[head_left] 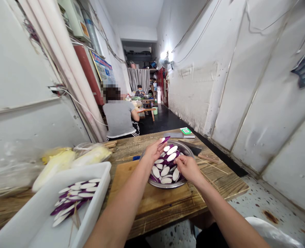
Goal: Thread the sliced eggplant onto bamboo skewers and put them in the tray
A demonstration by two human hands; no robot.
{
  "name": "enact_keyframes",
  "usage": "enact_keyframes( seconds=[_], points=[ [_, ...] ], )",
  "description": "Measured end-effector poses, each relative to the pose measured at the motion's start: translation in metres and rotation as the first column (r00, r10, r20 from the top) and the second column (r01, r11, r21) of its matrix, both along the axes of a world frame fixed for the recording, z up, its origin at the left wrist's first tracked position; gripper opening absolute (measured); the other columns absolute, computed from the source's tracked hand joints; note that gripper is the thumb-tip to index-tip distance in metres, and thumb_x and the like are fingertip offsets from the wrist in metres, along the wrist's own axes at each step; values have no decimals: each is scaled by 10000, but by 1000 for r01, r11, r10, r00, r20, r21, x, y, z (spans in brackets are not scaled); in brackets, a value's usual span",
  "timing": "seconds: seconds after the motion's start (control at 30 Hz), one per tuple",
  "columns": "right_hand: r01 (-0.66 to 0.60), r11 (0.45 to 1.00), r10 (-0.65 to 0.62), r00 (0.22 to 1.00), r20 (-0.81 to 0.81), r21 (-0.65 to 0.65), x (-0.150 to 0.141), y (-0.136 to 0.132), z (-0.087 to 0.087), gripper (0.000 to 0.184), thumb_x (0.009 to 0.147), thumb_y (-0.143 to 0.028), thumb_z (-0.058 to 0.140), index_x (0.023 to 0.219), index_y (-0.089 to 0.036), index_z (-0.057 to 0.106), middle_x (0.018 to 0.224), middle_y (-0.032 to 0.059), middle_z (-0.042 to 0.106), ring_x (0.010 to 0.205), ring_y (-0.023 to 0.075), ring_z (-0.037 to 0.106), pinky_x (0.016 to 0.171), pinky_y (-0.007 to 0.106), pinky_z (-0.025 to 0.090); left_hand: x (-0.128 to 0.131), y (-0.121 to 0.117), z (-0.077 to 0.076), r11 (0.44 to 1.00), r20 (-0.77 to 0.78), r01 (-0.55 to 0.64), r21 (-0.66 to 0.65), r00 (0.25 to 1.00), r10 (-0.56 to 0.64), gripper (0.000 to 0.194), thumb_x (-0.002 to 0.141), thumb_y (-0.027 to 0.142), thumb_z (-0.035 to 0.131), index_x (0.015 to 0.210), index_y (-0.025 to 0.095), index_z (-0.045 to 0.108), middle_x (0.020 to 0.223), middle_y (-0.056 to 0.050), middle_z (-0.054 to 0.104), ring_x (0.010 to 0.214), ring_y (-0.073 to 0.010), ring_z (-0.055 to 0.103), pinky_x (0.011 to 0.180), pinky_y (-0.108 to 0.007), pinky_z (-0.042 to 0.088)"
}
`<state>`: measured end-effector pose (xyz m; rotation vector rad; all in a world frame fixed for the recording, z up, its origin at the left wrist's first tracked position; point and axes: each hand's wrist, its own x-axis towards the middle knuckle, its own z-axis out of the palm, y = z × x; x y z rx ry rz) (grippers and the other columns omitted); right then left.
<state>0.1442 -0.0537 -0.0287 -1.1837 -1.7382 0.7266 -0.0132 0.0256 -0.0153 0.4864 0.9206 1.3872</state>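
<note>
A steel bowl (pixel 165 186) full of oval eggplant slices (pixel 165 171), white-faced with purple skin, stands partly on a wooden cutting board (pixel 126 182). Over the bowl's far left side, my left hand (pixel 155 150) grips one eggplant slice (pixel 165 139) at its fingertips. My right hand (pixel 188 167) is closed in a pinch at the bowl's right side, close against the slices. Whatever lies between its fingers is too small to make out. Skewered eggplant slices (pixel 77 194) lie stacked in a white plastic tray (pixel 106 172) to the left, their stick ends pointing toward me.
Beyond the bowl lie a cleaver (pixel 173 135) and a wooden-handled knife (pixel 208 157). Thin bamboo skewers (pixel 209 179) rest on the table's right part. Plastic bags (pixel 90 156) sit behind the tray. A person in a grey shirt (pixel 118 119) sits ahead; another person is farther back.
</note>
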Motion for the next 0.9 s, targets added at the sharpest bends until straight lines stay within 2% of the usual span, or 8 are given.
enact_keyframes(
  seconds=[0.23,0.63,0.9],
  points=[
    [16,1000,-16,1000,22,13,0,2,-2,247,769,-229,433,574,-184,578,443,-8,517,481,132,477,482,223,329,1,0,-1,1000,-9,6,-10,1000,-6,29,760,108,604,779,122,588,731,-74,669,702,-153,658,612,-214,506],
    [14,998,-20,994,108,54,1,3,-4,251,769,-205,414,617,-166,611,516,12,574,562,140,533,541,227,362,1,0,0,1000,-20,3,-7,1000,-3,72,734,100,632,788,104,584,741,-90,673,696,-159,662,663,-237,516],
    [43,998,-47,992,119,40,1,4,-5,248,769,-201,414,620,-168,609,487,-3,554,521,131,514,518,226,343,0,0,-4,999,-54,37,26,998,-35,96,704,82,651,784,101,602,803,-105,680,744,-186,662,688,-265,516]
  ],
)
